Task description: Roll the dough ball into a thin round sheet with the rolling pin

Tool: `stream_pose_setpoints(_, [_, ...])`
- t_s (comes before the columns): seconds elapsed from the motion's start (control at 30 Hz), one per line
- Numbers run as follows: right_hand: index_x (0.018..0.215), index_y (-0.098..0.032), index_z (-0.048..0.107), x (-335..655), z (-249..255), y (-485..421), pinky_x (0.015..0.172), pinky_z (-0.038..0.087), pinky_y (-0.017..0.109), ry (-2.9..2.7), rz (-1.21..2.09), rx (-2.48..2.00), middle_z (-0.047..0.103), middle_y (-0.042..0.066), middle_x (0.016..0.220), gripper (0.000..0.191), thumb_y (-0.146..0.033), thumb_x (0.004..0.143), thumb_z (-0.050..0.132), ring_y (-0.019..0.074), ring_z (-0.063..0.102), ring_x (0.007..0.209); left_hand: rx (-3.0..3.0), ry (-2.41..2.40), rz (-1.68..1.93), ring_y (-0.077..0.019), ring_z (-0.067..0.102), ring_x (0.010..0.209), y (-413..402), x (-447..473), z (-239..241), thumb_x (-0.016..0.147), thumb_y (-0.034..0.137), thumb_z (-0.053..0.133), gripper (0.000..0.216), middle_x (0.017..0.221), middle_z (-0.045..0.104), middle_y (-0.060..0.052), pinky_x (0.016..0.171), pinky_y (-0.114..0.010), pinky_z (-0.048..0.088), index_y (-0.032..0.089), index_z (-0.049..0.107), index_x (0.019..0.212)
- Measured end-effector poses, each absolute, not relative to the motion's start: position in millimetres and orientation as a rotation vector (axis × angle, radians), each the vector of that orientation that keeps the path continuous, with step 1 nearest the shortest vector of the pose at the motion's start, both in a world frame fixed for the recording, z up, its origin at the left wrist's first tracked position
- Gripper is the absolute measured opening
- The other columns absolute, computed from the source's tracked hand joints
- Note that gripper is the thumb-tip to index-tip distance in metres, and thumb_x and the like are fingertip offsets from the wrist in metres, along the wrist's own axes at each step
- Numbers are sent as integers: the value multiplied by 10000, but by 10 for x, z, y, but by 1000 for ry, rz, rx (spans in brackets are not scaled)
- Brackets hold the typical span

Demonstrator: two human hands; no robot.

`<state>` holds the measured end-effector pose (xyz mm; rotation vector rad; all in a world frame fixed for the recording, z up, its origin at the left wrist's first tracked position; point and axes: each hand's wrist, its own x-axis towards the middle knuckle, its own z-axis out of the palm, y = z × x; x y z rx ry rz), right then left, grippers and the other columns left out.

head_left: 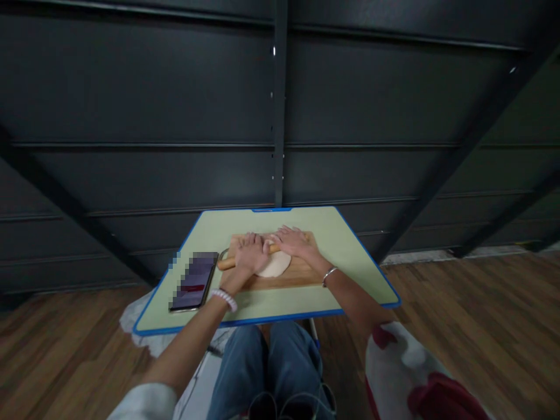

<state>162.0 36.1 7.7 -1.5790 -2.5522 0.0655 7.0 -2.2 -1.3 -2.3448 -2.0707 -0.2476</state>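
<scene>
A wooden rolling pin lies slantwise across a flat, pale round of dough on a wooden board. My left hand is closed over the pin near its left part, the handle sticking out beyond it. Farther along, my right hand covers the pin's right end, its fingers curving over toward the far side. Both palms face down, and they hide parts of the pin and the dough's far edge.
Under the board is a pale green folding table with a blue rim. A phone, partly pixelated, lies on its left side. Dark metal panels rise close behind the table. My jeans-clad legs are beneath the near edge, above a wooden floor.
</scene>
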Motion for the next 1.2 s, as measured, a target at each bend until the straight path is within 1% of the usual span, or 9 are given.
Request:
stream_pose_setpoints(0.13, [1236,-205,555,1699,48,188,1082,240,414,-2553,41,-1531,521,78,1348,443,-383,982,238,206,392,1288,-2373,-2028,-220,-314,368,1323,-414,150,25,939,386,211,573,1458,341,-226,1026,-445,340,33,371,1361])
stream_pose_setpoints(0.23, [1298,-198,508,1754,38,77,1110,183,423,-2559,44,-1487,445,66,1423,438,-318,978,234,203,308,1347,-2376,-1982,-196,-330,312,1353,-705,204,25,927,368,272,600,1473,300,-238,1035,-433,339,1,294,1401])
stream_pose_setpoints(0.33, [1342,-195,472,1773,29,3,1124,143,442,-2560,79,-1475,393,50,1464,456,-255,962,227,208,237,1386,-2369,-1920,-230,-312,276,1373,-942,222,-11,928,368,278,618,1478,295,-232,1066,-406,316,-17,274,1412])
stream_pose_setpoints(0.5, [1379,-210,425,1669,7,-14,1122,113,516,-2544,80,-1436,396,40,1463,473,-226,947,233,208,237,1390,-2275,-1877,-323,-308,293,1367,-1110,152,-94,926,325,272,589,1473,307,-227,1031,-429,359,-5,294,1413])
stream_pose_setpoints(0.57, [1387,-179,412,1595,-6,15,1129,114,504,-2535,74,-1439,387,52,1467,479,-219,940,245,204,238,1391,-2232,-1884,-355,-310,290,1369,-1103,112,-114,917,306,283,581,1465,315,-238,1016,-435,373,-6,312,1406])
stream_pose_setpoints(0.73, [1370,-84,429,1448,-24,139,1149,133,390,-2558,-14,-1389,385,100,1462,486,-231,931,282,190,253,1386,-2157,-1890,-350,-321,382,1317,-1036,59,-124,889,264,303,563,1411,392,-265,1023,-418,362,-38,381,1358])
stream_pose_setpoints(0.83, [1353,-52,442,1390,0,208,1148,139,383,-2625,-94,-1279,400,129,1449,485,-243,930,302,204,263,1382,-2151,-1907,-347,-333,411,1293,-1006,35,-117,876,333,331,605,1382,425,-277,1032,-412,351,-57,404,1333])
stream_pose_setpoints(1.03, [1344,-111,460,1230,72,310,1141,123,441,-2687,-96,-1226,457,90,1415,456,-240,928,324,217,278,1374,-2232,-1873,-329,-341,361,1325,-927,-115,-98,865,423,349,688,1404,400,-269,1119,-444,218,-65,375,1350])
stream_pose_setpoints(1.2, [1346,-176,464,1078,57,475,1148,76,437,-2732,-41,-1229,468,51,1411,440,-229,942,296,189,291,1368,-2350,-1818,-358,-319,303,1362,-815,-266,-137,879,438,327,689,1458,329,-235,1130,-450,208,-26,325,1387])
